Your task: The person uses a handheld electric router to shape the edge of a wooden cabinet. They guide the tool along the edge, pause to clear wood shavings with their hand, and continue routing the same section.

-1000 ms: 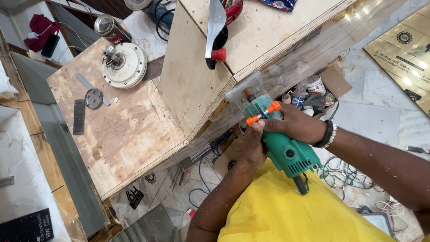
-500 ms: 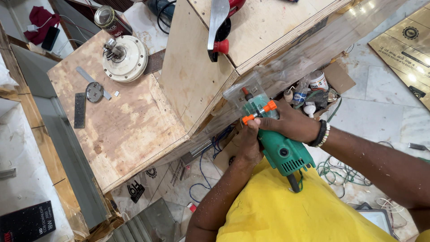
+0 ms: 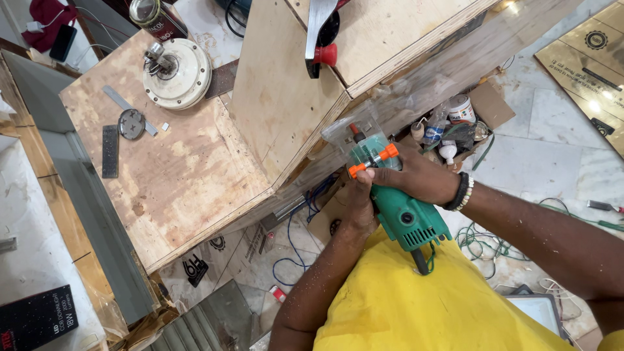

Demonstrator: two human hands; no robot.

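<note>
A green trim router with a clear plastic base and orange knobs is held up against the edge of a plywood box. My right hand wraps over the router's body from the right. My left hand grips it from below, thumb near the orange knobs. The router's black cord runs down over my yellow shirt.
A plywood worktop carries a round white motor, a small metal disc, a steel ruler and a dark file. A red-tipped clamp rests on the box. Cans, bottles and cables lie on the marble floor.
The camera has shifted slightly, so the bench sits lower in view. Both hands stay on the router at the box edge.
</note>
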